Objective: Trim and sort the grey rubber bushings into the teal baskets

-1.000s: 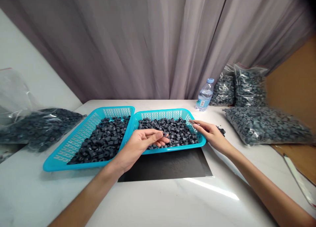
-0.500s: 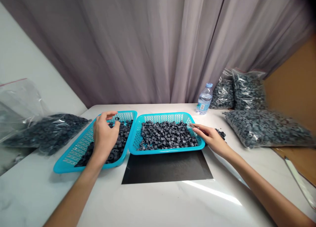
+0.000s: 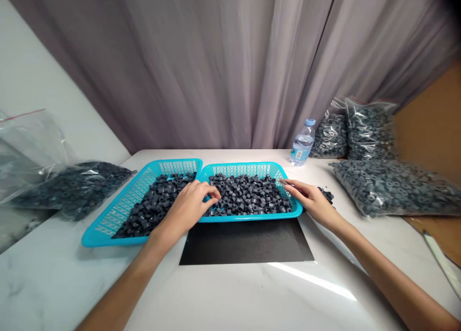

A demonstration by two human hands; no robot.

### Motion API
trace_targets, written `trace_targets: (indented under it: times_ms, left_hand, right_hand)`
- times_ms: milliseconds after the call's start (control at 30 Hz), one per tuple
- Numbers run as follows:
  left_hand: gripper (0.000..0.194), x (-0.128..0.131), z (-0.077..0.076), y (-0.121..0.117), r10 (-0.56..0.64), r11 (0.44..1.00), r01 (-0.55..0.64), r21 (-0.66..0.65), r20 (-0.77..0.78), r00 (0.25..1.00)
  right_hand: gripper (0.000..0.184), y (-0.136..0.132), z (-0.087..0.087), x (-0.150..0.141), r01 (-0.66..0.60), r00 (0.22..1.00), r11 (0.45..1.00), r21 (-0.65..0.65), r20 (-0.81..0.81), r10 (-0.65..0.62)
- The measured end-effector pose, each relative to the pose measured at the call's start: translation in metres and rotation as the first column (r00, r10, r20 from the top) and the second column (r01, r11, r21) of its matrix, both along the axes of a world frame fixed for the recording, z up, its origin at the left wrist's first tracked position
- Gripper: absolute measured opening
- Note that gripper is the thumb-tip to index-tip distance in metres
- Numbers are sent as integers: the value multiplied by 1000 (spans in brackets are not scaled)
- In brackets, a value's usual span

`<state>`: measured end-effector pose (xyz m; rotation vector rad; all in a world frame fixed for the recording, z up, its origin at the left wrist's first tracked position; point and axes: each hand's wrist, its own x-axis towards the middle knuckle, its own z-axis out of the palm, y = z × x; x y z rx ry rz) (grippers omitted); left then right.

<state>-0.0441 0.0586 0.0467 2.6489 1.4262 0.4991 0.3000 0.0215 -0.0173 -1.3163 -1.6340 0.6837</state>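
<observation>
My left hand (image 3: 194,201) hovers over the near left corner of the right blue basket (image 3: 248,219). Its fingers are bent, thumb and forefinger slightly apart, and no piece shows between them. Small dark grey ring-shaped plastic pieces (image 3: 248,192) fill much of that basket. More dark pieces (image 3: 154,208) lie heaped in the left blue basket (image 3: 108,225), set at an angle beside it. My right hand (image 3: 309,201), at the right basket's right rim, is closed on a thin metallic tool (image 3: 283,181); its kind is hard to make out, since fingers hide most of it.
A black sheet (image 3: 245,244) lies on the white table before the right basket. Loose pieces (image 3: 327,195) lie behind my right hand. A water bottle (image 3: 302,144) stands at the back. Filled clear bags sit right (image 3: 396,187) and left (image 3: 90,182).
My left hand has moved right, from above the left basket to the near left corner of the right basket. The right hand keeps its place at the rim. The view has shifted slightly.
</observation>
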Motion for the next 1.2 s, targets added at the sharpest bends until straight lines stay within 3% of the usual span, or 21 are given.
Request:
trace_targets:
  times_ms: [533,800,900,967,1067,1200]
  left_hand:
    - [5,10,8,11,-56,998,56,-4,-142,988]
    - [15,12,8,3,-20,998,25,58,-92,996]
    - [16,11,11,-3,-3,999,3,38,17,1000]
    - [16,12,13,-6,11,998,2,-69,191,981]
    - [16,13,14,-9,46,957,92,-274,457,888]
    - [21,16,11,-10,41,904,194,-380,529,848]
  right_hand:
    - [45,3,-2,4,-9,1000,1000,25,27,8]
    - [48,2,0,3,3,1000,1000,7,18,-3]
    - [47,1,1,3,-5,1000,1000,8,28,5]
    - [46,1,1,4,-5,999,1000,10,36,5]
    - [47,1,2,3,2,999,1000,17,48,-2]
    - [48,0,3,2,8,999,999,34,54,-10]
